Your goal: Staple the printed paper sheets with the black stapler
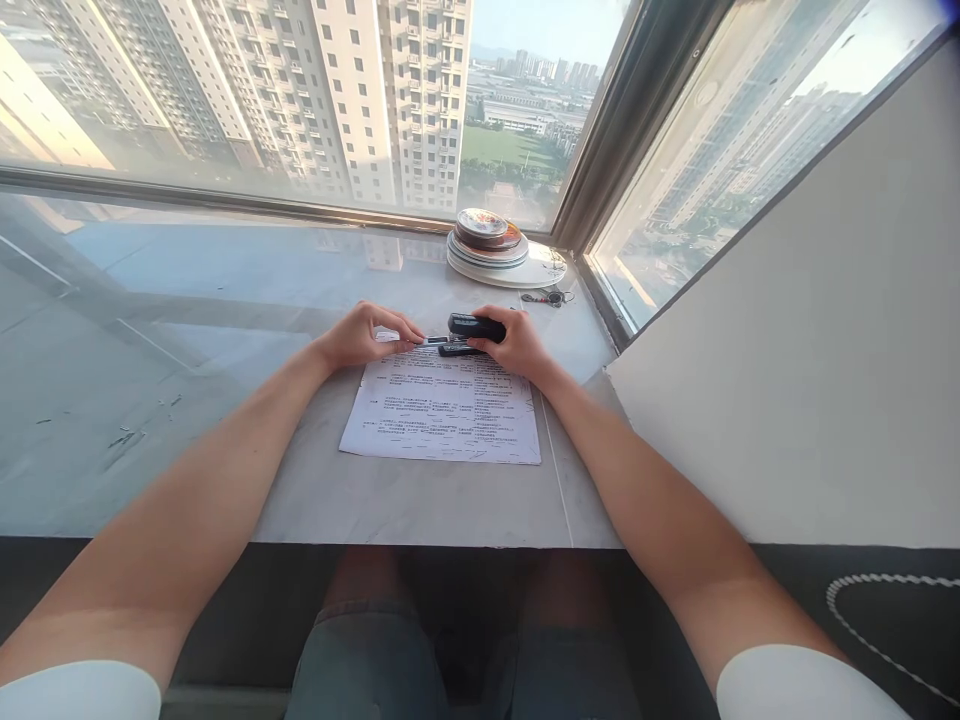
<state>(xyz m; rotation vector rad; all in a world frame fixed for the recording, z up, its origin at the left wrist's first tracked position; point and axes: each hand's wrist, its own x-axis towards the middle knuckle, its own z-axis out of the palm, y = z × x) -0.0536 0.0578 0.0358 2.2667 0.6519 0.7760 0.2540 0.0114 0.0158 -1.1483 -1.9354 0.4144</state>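
Observation:
A printed sheet of paper (pixel 444 412) lies flat on the marble window ledge (pixel 225 300). My right hand (pixel 516 345) is closed around a black stapler (pixel 472 327) at the paper's top edge. My left hand (pixel 369 335) rests on the paper's top left corner, fingers pinched together at the stapler's front end, where a metal strip sticks out. What the left fingers hold is too small to make out.
A stack of patterned plates (pixel 495 250) stands at the back right corner of the ledge, with a bunch of keys (pixel 549 297) lying just in front. Window glass runs behind and to the right. A white wall (pixel 810 350) rises on the right.

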